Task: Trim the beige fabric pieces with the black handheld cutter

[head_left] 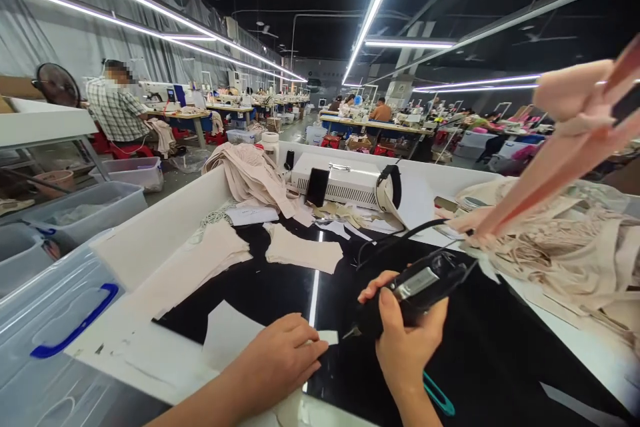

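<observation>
Nearest the camera, the left hand (283,357) lies flat on the work surface, fingers together and pressing down a small white piece (327,337) of what looks like tape or fabric, though it is too small to tell which. Just right of it, the right hand (407,337) is wrapped firmly round a black handheld tool (415,287), a chunky body with a silvery metal plate on top and a pointed tip aimed down at the white piece. A black cord (395,240) curls away from the tool toward the far side. Below the right wrist lies a teal plastic clip (440,397).

Both hands work over a glossy black tabletop (500,347) that mirrors the ceiling lights. On it, farther off, sit flat beige fabric pieces (303,250), soft and matte, cut with curved edges. A white boxy machine (340,183) with vented sides stands at the far edge, with a dark phone (317,187) propped against it. A rumpled heap of beige garments (250,173) lies to its left, and a tangle of beige straps and lace (560,247) fills the right side. At the near left stands a clear plastic bin (50,320) with a blue handle. Far left, a person in a checked shirt (117,110) sits at another table.
</observation>
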Motion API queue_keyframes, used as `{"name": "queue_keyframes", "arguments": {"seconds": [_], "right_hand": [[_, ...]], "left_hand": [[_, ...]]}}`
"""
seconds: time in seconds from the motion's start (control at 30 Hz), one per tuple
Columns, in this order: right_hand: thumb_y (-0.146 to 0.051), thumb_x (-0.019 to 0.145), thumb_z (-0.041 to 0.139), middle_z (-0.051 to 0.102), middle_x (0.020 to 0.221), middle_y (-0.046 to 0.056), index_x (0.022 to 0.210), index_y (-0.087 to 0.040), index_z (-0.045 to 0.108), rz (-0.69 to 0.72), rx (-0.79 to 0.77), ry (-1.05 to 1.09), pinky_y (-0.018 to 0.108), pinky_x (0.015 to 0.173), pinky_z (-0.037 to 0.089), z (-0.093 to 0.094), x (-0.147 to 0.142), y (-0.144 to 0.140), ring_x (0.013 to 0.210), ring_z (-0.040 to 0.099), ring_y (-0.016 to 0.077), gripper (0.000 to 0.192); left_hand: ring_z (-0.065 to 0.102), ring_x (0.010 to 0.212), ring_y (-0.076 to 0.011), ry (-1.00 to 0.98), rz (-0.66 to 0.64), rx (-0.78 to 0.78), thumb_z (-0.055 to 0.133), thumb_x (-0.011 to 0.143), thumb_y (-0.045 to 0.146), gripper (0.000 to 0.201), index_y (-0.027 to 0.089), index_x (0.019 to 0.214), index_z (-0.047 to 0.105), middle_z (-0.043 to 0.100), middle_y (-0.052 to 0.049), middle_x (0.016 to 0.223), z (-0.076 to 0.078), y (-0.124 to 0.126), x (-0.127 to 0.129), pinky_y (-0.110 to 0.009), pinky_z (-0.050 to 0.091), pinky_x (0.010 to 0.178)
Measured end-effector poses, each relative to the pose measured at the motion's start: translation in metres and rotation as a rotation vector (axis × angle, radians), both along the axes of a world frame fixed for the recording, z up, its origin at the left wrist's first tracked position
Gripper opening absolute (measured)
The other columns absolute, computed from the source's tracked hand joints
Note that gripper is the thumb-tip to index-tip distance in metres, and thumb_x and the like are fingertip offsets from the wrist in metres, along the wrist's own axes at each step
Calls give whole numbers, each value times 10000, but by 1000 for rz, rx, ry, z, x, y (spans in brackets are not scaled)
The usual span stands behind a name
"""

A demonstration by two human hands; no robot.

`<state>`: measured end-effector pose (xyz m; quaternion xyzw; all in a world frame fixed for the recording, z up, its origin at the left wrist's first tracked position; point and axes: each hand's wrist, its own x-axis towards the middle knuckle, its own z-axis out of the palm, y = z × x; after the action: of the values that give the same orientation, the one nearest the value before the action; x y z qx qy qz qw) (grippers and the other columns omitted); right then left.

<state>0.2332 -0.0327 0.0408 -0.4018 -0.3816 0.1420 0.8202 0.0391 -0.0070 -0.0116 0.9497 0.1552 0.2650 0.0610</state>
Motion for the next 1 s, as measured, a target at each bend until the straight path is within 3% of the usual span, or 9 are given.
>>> {"name": "queue_keyframes", "arguments": {"seconds": [0.2, 1.0], "right_hand": [[-254, 888, 759, 681, 860, -41, 1026, -276, 522, 10, -16, -64, 272, 572, 572, -11, 2, 7, 607, 648, 119, 274], [-242, 881, 736, 681, 855, -46, 1009, -278, 537, 45, -24, -55, 254, 592, 578, -12, -4, 11, 595, 657, 105, 240]], "left_hand": [[655, 953, -242, 104, 34, 24, 731, 932, 159, 274, 167, 1194, 651, 671, -52, 1005, -4, 8, 21, -384, 616, 870], [634, 992, -233, 106, 25, -105, 613, 995, 120, 238, 201, 1213, 663, 665, -57, 1069, -4, 10, 13, -370, 594, 885]]}}
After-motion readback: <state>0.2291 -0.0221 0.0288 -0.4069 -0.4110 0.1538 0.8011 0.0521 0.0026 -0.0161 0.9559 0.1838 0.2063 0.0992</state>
